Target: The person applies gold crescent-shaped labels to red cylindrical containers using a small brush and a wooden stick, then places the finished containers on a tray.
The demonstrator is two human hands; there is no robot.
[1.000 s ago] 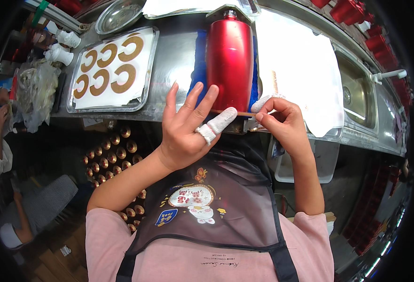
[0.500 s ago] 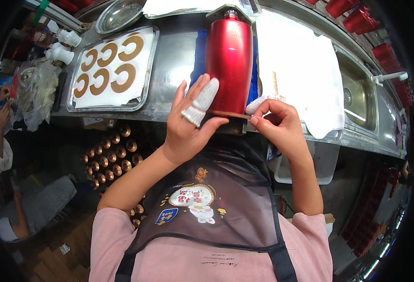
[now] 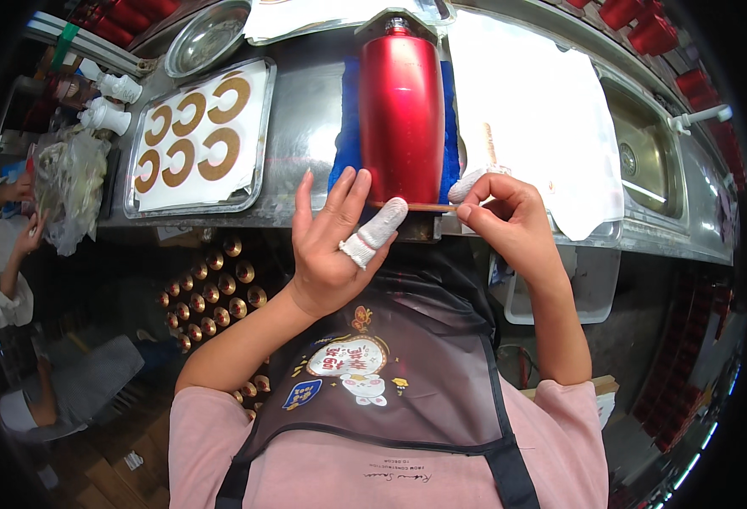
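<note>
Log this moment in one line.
Left hand: covered finger at near end of red bottle | Right hand: pinching brown strip there | Bottle: lying over blue cloth | Left side: C-shaped brown pieces on tray

Pink tee [image 3: 221,437], dk printed apron [image 3: 441,394], 2 wht finger cots [image 3: 382,227].

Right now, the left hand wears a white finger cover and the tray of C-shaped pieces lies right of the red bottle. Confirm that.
Wrong side: the head view shows the tray of C-shaped pieces left of the red bottle. The rest stands.
</note>
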